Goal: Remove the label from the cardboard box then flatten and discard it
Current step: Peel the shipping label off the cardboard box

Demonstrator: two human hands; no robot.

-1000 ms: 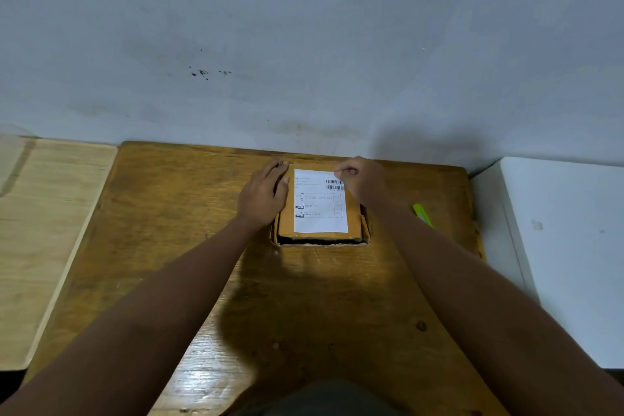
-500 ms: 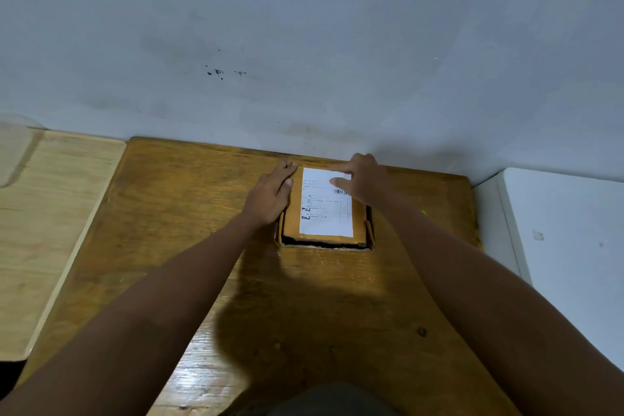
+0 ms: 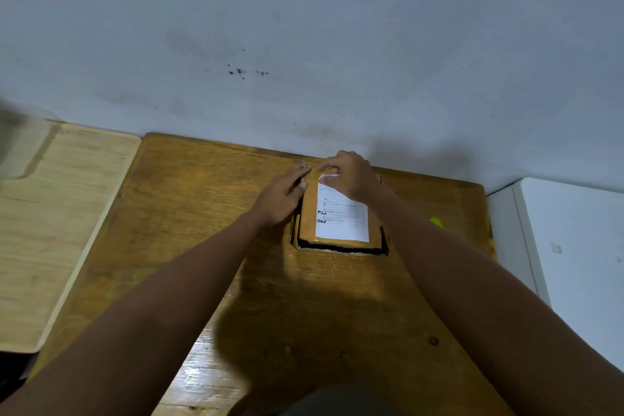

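A small brown cardboard box [image 3: 308,226] lies flat on the wooden table [image 3: 189,213] near the wall. A white printed label [image 3: 341,221] covers most of its top. My left hand [image 3: 282,196] rests with straight fingers against the box's left side. My right hand [image 3: 349,176] sits over the far end of the label, thumb and fingers pinching its top left corner, which looks slightly lifted. The hand hides the top right of the label.
A grey wall [image 3: 304,44] rises just behind the table. A pale wooden board [image 3: 50,230] adjoins on the left and a white cabinet [image 3: 574,246] on the right. A small bright green object [image 3: 436,221] peeks out beside my right forearm.
My right hand has moved from the label's top right corner across to its top left corner. The left hand has stayed at the box's left side. The camera view shifted slightly.
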